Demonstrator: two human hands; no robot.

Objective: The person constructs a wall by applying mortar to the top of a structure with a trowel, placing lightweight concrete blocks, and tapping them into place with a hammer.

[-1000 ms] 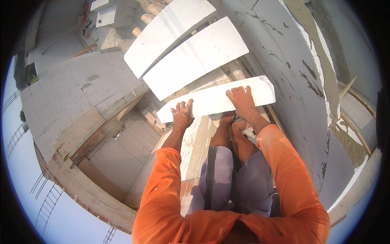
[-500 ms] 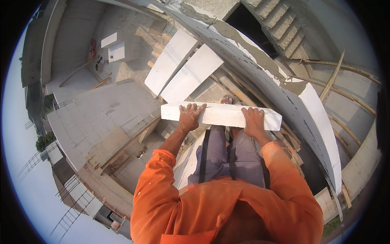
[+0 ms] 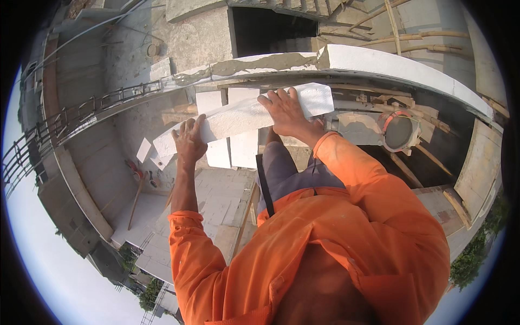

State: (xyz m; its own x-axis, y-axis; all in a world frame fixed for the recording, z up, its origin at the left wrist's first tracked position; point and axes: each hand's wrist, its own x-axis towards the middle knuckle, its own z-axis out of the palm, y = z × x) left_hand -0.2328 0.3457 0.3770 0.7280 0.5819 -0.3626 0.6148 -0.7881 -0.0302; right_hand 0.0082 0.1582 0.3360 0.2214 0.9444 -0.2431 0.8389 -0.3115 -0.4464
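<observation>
A long white lightweight concrete block (image 3: pixel 232 120) is held in front of me by both hands. My left hand (image 3: pixel 189 141) grips it near its left end, and my right hand (image 3: pixel 290 114) grips it right of the middle, fingers over the far edge. The block lies aslant, its right end farther away than its left. Just beyond it runs a white block wall (image 3: pixel 390 62), whose top carries a band of grey wet mortar (image 3: pixel 265 64) left of a bare white block. The block appears to be apart from the wall. My thumbs and the block's underside are mostly hidden.
More white blocks (image 3: pixel 244 149) lie below, partly behind the held one. To the right stands a round tub of grey mortar (image 3: pixel 400 131) with an orange rim. Bamboo poles (image 3: pixel 433 47) and a dark opening (image 3: pixel 271 30) lie beyond the wall. Steel rebar (image 3: pixel 49 130) rises at left.
My view has turned toward the wall. Both hands have carried the block up and forward from above my thighs, tilting it aslant. The mortar tub has come into view.
</observation>
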